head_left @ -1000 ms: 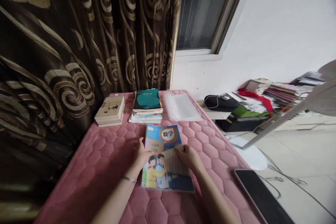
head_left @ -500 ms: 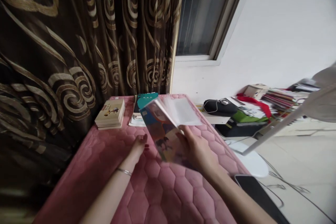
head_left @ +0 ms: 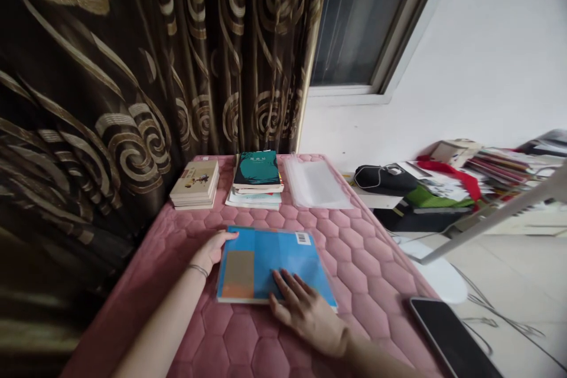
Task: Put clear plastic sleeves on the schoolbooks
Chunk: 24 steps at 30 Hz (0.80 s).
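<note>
A blue book (head_left: 279,254) with a barcode, a beige block and an orange patch on its cover lies flat on the pink quilted mattress (head_left: 248,336). Clear plastic seems to stick out along its right edge. My left hand (head_left: 213,251) holds the book's left edge, thumb on the cover and the other fingers partly hidden at the side. Flat on the lower part of the cover rests my right hand (head_left: 303,310), its fingers spread and gripping nothing. Beyond the book, a stack of clear plastic sleeves (head_left: 316,183) lies towards the right.
A pile of beige books (head_left: 195,183) sits at the far left, beside a pile topped by a teal book (head_left: 257,168). At the right edge is a black phone-like slab (head_left: 452,336). A white lamp stand (head_left: 482,218) and cluttered papers (head_left: 447,180) are further right. Dark curtains hang left.
The book has come down from mid-air onto the mattress, with its blue side up. My right hand has let go and lies flat on it; my left hand has moved to its left edge.
</note>
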Tool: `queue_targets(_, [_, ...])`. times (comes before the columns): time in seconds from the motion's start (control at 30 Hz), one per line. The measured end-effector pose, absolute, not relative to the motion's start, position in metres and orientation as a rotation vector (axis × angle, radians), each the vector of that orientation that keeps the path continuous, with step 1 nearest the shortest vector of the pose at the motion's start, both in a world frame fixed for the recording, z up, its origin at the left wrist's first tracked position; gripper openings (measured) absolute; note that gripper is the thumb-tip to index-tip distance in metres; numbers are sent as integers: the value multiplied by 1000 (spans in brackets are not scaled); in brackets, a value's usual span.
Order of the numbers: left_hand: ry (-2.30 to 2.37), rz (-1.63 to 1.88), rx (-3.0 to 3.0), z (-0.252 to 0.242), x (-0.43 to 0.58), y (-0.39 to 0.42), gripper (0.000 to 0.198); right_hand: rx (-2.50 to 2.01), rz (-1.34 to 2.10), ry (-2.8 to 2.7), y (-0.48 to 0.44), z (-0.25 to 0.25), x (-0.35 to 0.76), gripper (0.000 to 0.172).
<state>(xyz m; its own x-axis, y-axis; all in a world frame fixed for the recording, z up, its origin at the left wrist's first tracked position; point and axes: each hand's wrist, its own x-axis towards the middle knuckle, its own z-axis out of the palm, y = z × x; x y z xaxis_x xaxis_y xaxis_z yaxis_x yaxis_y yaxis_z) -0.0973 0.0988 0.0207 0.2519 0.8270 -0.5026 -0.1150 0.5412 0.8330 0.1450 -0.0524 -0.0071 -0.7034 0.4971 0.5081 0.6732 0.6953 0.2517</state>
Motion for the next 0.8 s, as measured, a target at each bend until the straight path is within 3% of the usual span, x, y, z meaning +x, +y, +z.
queue_targets(0.1, [1248,738,924,17,-96,103,24,-936,-574,-2546,-59,-18,139,29])
queue_targets(0.3, [1611,926,1271,22,-77,99,60,-1020,-378,-2615,-60,-14,141,31])
queue_targets(0.4, [1609,870,1818,25,-56,84,42,-982,-306,-2632,-59,-8,147,31])
queue_targets(0.5, [1317,512,2514,22,-38,67,37,-939,-288,-2636,-60,-6,153,33])
queue_targets(0.6, [1204,307,2680,11,-31,57,49,-932,-224,-2618,-63,-7,157,36])
queue_targets(0.8, [1274,319,2721,-6,-31,52,53,-1018,16,-2562,-67,-5,160,36])
